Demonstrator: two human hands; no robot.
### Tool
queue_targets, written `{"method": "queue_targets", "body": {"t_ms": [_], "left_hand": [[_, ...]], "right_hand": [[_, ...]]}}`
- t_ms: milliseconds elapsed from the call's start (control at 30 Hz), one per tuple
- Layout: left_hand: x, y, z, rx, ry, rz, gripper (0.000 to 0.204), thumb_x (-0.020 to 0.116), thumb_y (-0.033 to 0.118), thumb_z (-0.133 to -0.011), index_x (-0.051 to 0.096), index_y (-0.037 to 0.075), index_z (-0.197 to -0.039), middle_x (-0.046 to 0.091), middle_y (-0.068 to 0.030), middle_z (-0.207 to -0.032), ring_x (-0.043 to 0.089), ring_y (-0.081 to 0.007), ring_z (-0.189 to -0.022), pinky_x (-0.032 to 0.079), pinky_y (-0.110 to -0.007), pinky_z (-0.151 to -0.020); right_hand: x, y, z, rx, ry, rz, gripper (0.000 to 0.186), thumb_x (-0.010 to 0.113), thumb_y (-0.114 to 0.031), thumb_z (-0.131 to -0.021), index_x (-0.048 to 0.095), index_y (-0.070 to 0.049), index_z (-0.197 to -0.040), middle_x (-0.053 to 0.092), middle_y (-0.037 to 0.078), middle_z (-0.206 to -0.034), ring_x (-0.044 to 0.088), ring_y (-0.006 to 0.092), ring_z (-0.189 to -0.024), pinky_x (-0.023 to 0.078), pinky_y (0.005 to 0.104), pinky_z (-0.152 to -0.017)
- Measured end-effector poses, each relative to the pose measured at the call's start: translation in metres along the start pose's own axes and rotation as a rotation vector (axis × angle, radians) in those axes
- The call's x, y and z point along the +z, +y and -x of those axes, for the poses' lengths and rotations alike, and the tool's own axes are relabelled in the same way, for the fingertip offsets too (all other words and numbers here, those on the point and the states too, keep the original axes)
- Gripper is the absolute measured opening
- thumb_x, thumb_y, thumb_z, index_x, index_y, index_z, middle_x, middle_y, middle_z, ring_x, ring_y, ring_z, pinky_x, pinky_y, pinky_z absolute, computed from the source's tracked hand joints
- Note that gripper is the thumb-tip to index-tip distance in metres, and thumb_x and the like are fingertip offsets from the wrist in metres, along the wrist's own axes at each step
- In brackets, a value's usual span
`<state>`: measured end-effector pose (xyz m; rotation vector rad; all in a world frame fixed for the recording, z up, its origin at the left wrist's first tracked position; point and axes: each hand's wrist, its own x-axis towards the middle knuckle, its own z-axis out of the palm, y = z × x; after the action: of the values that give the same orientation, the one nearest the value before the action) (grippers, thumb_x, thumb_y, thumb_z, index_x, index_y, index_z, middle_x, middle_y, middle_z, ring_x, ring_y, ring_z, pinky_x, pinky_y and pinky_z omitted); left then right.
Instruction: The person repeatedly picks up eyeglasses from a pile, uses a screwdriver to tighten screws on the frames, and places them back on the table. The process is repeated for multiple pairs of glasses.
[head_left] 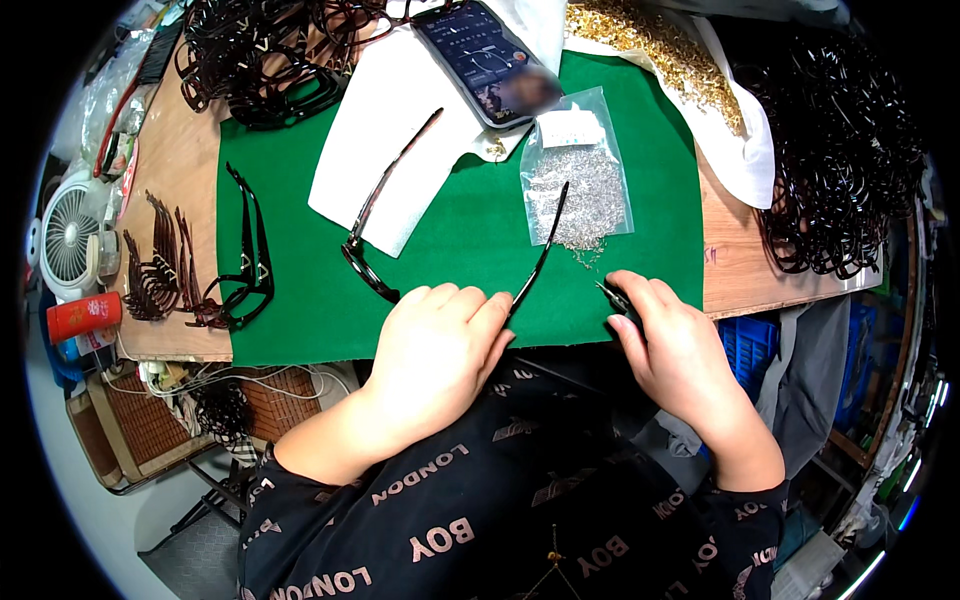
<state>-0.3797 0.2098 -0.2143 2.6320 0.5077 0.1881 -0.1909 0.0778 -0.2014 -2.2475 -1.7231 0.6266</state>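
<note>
My left hand [435, 335] is closed around the front of a dark eyeglass frame [372, 275], near the front edge of the green mat [450, 235]. Both temples of the frame point away from me, one on each side of the hand; much of the front is hidden under my fingers. My right hand [685, 350] grips a small dark-handled tool [622, 300] between thumb and fingers. Its thin metal tip points toward a clear plastic bag [617, 200] of tiny silver screw-like parts [575, 190]. Some of these parts lie spilled at the bag's near end.
A phone [485, 65] and white cloth [370, 140] lie at the back. Dark frames pile up at far left [265, 65] and right [840, 150]. Gold-coloured small parts [670, 50] fill a white cloth. Another frame [250, 260] stands left, beside several temples [160, 260] and a fan [75, 235].
</note>
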Motion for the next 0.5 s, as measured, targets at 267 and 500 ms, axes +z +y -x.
{"method": "queue_targets", "body": {"t_ms": [267, 500], "left_hand": [[-0.038, -0.002, 0.016, 0.056, 0.333, 0.168, 0.029, 0.066, 0.003, -0.066, 0.059, 0.001, -0.094, 0.06, -0.0077, -0.071, 0.053, -0.0215, -0.058, 0.038, -0.031, -0.057], [-0.039, -0.03, 0.023, 0.121, 0.493, 1.991, 0.023, 0.051, 0.023, -0.083, 0.056, 0.013, -0.103, 0.049, 0.009, -0.05, 0.031, -0.0071, -0.051, 0.026, -0.024, -0.051]], "right_hand": [[0.002, -0.003, 0.0, -0.02, -0.016, 0.096, 0.035, 0.056, -0.013, -0.081, 0.049, -0.008, -0.115, 0.051, 0.014, -0.078, 0.059, 0.0286, -0.063, 0.049, 0.0366, -0.054], [0.008, 0.001, -0.004, -0.144, 0.033, 0.035, 0.036, 0.054, -0.01, -0.082, 0.051, -0.01, -0.118, 0.051, 0.013, -0.075, 0.056, 0.0228, -0.057, 0.047, 0.0301, -0.051]]}}
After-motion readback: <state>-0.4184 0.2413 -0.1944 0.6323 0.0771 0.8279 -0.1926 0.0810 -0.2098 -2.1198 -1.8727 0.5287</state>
